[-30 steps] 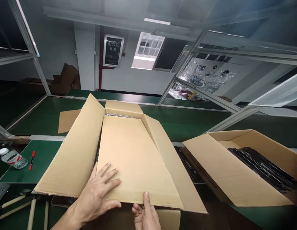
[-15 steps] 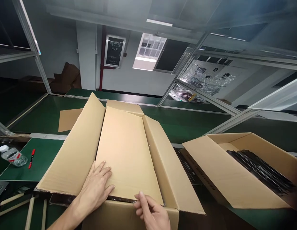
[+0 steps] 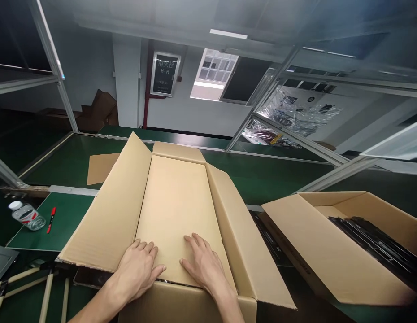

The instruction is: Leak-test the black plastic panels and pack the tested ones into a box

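Observation:
In front of me stands an open cardboard box, its side flaps spread outward. A flat cardboard sheet lies inside, covering what is beneath. My left hand rests palm down on the sheet's near left part, fingers extended. On the near right part lies my right hand, also flat with its fingers apart. Neither hand grips anything. Along the sheet's near edge a thin dark strip shows between it and the box wall.
To the right, a second open box holds several black flat items. A water bottle and a red marker lie on the green surface at left. A loose cardboard piece lies behind. Metal frame bars cross the back.
My right hand has moved from the box's near edge onto the sheet and its fingers have opened flat. The sheet's far end now sits lower and more level inside the box.

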Action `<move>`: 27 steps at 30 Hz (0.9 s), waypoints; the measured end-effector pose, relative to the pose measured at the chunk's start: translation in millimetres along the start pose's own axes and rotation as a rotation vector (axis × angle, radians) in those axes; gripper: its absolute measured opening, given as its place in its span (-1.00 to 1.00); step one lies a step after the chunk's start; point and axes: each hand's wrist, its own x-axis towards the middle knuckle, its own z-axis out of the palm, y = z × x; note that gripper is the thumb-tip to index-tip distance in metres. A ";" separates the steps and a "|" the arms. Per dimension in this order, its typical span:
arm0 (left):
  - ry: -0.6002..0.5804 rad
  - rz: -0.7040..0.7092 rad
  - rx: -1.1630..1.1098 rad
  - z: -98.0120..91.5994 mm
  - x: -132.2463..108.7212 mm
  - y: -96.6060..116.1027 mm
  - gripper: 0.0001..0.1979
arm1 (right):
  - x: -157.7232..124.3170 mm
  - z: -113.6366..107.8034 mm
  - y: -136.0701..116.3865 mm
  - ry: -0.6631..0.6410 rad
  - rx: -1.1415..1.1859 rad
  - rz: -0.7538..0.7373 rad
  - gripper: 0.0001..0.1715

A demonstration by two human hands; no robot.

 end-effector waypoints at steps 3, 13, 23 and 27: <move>0.045 0.025 -0.045 5.4 -7.9 0.6 -0.59 | 4.0 -2.7 5.8 0.020 -0.033 -0.050 -0.31; 0.058 -0.025 -0.062 18.7 -8.2 4.2 -0.57 | 162.9 -40.1 -45.6 0.247 -0.037 -0.201 -0.23; 0.125 0.014 -0.050 43.1 -0.9 2.9 -0.52 | 210.4 -15.5 -50.8 0.206 -0.067 -0.133 -0.17; 0.132 0.062 0.006 64.1 7.6 -6.3 -0.45 | 236.0 -40.4 -57.8 0.295 -0.071 -0.122 -0.25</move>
